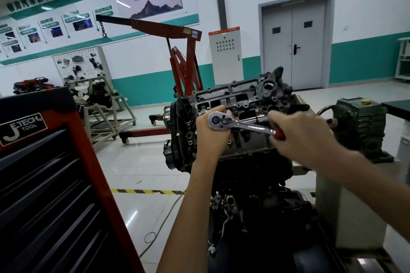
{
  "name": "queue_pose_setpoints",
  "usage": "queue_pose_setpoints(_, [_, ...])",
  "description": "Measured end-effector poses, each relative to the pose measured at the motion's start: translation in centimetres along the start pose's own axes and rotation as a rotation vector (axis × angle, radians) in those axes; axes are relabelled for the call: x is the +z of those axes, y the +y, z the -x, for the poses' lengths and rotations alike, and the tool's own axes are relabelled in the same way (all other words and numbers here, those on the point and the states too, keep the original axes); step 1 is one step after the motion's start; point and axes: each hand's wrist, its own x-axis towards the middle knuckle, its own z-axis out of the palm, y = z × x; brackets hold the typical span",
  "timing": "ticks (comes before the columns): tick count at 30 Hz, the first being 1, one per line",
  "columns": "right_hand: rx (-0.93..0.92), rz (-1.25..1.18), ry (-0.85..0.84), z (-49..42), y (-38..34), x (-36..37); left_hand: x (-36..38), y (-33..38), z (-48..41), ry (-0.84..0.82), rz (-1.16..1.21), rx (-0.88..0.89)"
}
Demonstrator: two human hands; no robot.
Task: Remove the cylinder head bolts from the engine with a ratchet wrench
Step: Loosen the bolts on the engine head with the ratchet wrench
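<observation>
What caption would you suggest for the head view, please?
Left hand holds the ratchet wrench at its head over the engine; right hand grips its red handle.

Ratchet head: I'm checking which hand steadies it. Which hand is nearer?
Left. The left hand holds the wrench right at the ratchet head; the right hand grips the red handle at the far end.

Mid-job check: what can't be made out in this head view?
Head view only:
- Socket and bolt under the ratchet wrench head: hidden by the left hand.
- Bolts remaining in the cylinder head: too small, in dark recesses.
- Fingers of the right hand on the handle: motion-blurred.
</observation>
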Motion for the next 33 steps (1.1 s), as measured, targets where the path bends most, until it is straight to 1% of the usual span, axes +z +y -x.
queue_pose_setpoints(2, [0.099,-0.149,-0.116,1.9,-2.3,2.3,0.6,0.1,0.2,0.048,0.049,-0.024])
queue_pose_setpoints(3, [0.151,-0.302,-0.184,2.7,-3.7,3.4,1.0,0.2,0.3,0.049,0.071,-0.029])
queue_pose_setpoints(4, [0.188,-0.514,-0.236,3.4,-5.3,4.4,1.3,0.3,0.4,0.046,0.102,-0.029])
queue_pose_setpoints(6, [0.198,-0.957,-0.285,4.3,-7.9,5.7,1.5,0.3,0.5,0.043,0.161,-0.026])
queue_pose_setpoints(7, [0.193,-1.076,-0.292,4.4,-8.6,6.0,1.4,0.1,0.6,0.039,0.167,-0.019])
queue_pose_setpoints(8, [0.189,-1.083,-0.300,4.4,-8.6,6.1,1.3,0.0,0.7,0.036,0.152,-0.015])
queue_pose_setpoints(9, [0.182,-0.995,-0.306,4.1,-7.8,5.9,1.2,0.0,0.7,0.038,0.128,-0.024])
queue_pose_setpoints(11, [0.152,-0.691,-0.338,3.2,-5.1,4.7,0.8,0.1,0.3,-0.002,0.056,-0.013])
queue_pose_setpoints(13, [0.065,-0.368,-0.366,1.7,-1.6,2.4,0.3,0.6,-0.3,-0.079,-0.033,0.041])
queue_pose_setpoints(14, [0.009,-0.189,-0.314,0.9,-0.2,1.0,0.1,0.7,-0.6,-0.108,-0.065,0.051])
queue_pose_setpoints(15, [-0.041,-0.032,-0.208,0.0,0.9,-0.2,0.0,0.8,-0.8,-0.141,-0.083,0.060])
queue_pose_setpoints(17, [-0.078,0.128,0.022,-1.3,2.4,-1.8,0.0,0.9,-0.5,-0.187,-0.074,0.086])
queue_pose_setpoints(18, [-0.062,0.142,0.076,-1.5,2.5,-1.9,0.1,0.9,-0.2,-0.173,-0.053,0.076])
queue_pose_setpoints(19, [-0.036,0.139,0.074,-1.2,2.3,-1.6,0.2,0.8,0.0,-0.139,-0.030,0.049])
queue_pose_setpoints(21, [0.023,0.059,-0.007,0.5,1.0,0.6,0.4,0.4,0.3,-0.075,-0.002,0.014])
queue_pose_setpoints(23, [0.110,-0.185,-0.104,2.9,-1.3,3.3,0.6,0.4,0.4,-0.056,-0.025,0.027])
queue_pose_setpoints(25, [0.184,-0.564,-0.195,4.8,-4.4,5.4,1.1,0.6,0.4,-0.065,-0.032,0.046])
queue_pose_setpoints(26, [0.196,-0.753,-0.205,5.3,-5.8,6.3,1.4,0.6,0.4,-0.069,-0.005,0.038])
queue_pose_setpoints(27, [0.192,-0.890,-0.206,5.5,-6.9,6.7,1.5,0.6,0.5,-0.069,0.033,0.021])
queue_pose_setpoints(28, [0.181,-0.954,-0.205,5.5,-7.4,6.9,1.5,0.5,0.5,-0.068,0.062,0.006])
queue_pose_setpoints(29, [0.160,-0.937,-0.218,5.2,-7.1,6.7,1.3,0.2,0.5,-0.070,0.072,-0.001])
queue_pose_setpoints(30, [0.133,-0.857,-0.233,4.8,-6.2,6.3,0.9,0.0,0.4,-0.077,0.060,0.005])
queue_pose_setpoints(33, [0.039,-0.459,-0.315,2.6,-1.5,3.3,-0.3,0.0,-0.1,-0.128,-0.026,0.057])
